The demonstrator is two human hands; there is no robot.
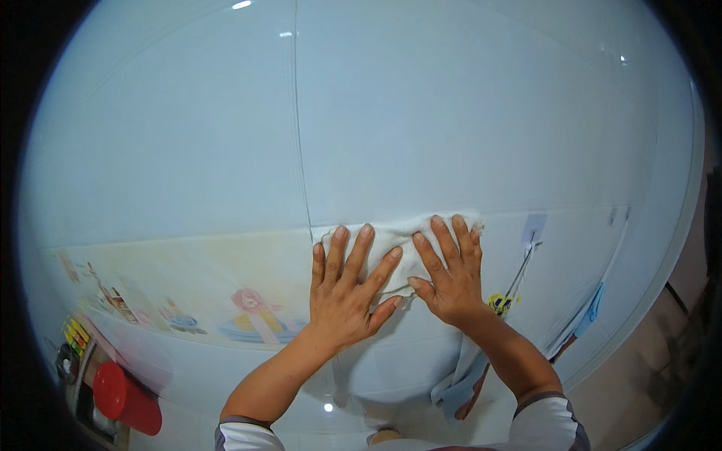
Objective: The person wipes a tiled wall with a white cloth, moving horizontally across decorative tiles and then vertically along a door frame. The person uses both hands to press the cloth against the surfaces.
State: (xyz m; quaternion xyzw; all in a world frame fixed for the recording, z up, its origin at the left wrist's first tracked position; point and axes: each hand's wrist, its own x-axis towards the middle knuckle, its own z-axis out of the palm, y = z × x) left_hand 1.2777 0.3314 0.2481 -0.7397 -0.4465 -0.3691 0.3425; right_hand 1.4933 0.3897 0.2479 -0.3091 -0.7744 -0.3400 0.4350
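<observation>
A white cloth (389, 248) lies spread against the glossy tiled wall (451, 129), its top edge near a horizontal tile joint. My left hand (350, 293) holds the cloth's left part flat to the wall, fingers spread and thumb pointing right. On the right part, my right hand (451, 270) presses with its fingers fanned upward; its little finger is beside the cloth's frayed right end. Wrinkles run through the cloth between the two hands. Its underside is hidden.
Left of the cloth runs a decorated tile band (259, 315). A hook (533, 228) on the right carries a hanging long-handled item with a yellow-and-blue part (499, 304). A red bin (127, 397) stands at lower left, near yellow bottles (76, 332). A light-blue cloth (592, 304) hangs farther right.
</observation>
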